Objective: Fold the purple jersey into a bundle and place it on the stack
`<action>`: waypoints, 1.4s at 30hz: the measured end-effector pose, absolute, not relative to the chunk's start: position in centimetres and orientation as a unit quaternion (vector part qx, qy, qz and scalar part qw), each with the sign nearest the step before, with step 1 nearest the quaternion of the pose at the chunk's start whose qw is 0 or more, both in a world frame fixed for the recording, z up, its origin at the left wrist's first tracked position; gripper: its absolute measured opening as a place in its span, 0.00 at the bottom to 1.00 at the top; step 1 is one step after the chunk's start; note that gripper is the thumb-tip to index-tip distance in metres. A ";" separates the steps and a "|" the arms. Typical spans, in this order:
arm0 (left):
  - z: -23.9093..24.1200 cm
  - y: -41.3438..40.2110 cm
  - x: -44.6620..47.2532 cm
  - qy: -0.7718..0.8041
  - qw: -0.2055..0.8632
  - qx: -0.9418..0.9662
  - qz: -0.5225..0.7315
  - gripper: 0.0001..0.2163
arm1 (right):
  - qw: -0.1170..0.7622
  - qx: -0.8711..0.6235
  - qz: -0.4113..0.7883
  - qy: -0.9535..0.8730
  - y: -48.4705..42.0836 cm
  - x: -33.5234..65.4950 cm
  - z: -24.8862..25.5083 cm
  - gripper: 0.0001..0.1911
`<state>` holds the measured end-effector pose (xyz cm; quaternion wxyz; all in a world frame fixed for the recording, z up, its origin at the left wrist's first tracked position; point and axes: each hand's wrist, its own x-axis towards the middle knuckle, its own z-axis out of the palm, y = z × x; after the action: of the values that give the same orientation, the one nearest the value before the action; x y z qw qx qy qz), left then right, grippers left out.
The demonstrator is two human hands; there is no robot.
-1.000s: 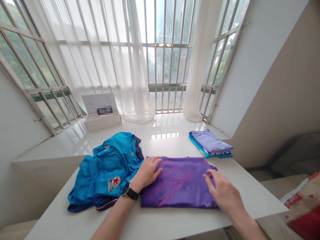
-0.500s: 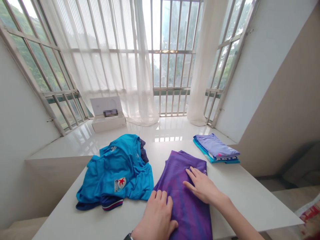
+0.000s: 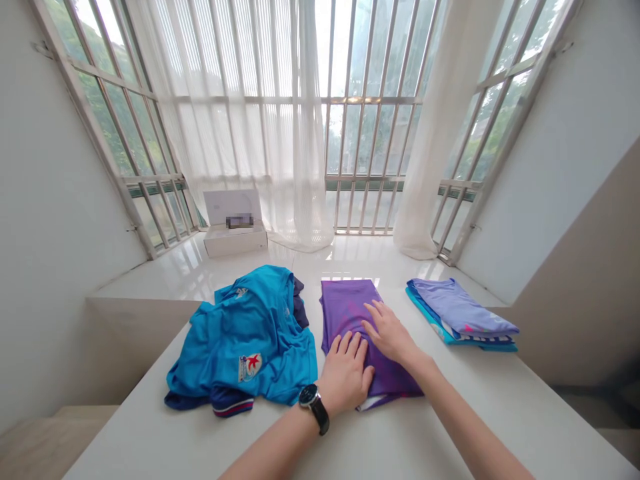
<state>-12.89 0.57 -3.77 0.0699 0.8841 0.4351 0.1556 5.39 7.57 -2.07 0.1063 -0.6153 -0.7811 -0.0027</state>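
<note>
The folded purple garment of thin, smooth-looking fabric [image 3: 350, 303] is flat on the glossy white desk [image 3: 145, 450], right between the crumpled bright-blue top with a red star badge [image 3: 260, 333] and the neat stack of folded lilac and blue clothes [image 3: 460, 313]. Left hand [image 3: 345, 375] is palm-down on it, fingers slightly spread; right hand [image 3: 394, 335] is just beside, fingers wider, resting on the cloth too by the look of it (can't swear how hard either one's pushing). Neither is gripping anything. For smoothing like this, I'd let one palm pin the cloth while the other sweeps outward, lightly, so the layers don't slide. There's a sliver of white cloth [image 3: 369, 403] poking out at the near edge, so probably worth tucking that in.
</note>
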 end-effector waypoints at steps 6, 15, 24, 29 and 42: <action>-4.0 0.1 -13.1 0.424 0.085 0.888 0.156 0.31 | 0.088 -0.603 0.002 -0.792 2.8 5.2 -5.7 0.31; -2.8 1.2 -17.1 0.320 0.140 0.934 0.073 0.39 | 0.070 -0.643 0.031 -0.762 1.9 4.1 -5.1 0.35; -1.6 1.1 -18.3 0.284 0.151 0.938 0.130 0.42 | 0.076 -0.655 0.059 -0.749 1.7 3.8 -4.3 0.35; 0.8 0.8 -19.5 0.285 0.177 0.937 0.099 0.18 | 0.081 -0.653 0.069 -0.750 1.6 3.9 -3.8 0.35; 2.6 0.1 -19.8 0.311 0.162 0.934 0.065 0.05 | 0.150 -0.638 0.088 -0.750 1.2 4.3 -3.0 0.30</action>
<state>-19.85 0.06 2.64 0.1618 0.9342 0.3110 0.0654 4.27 1.18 -2.96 0.1501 -0.6376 -0.7505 0.0878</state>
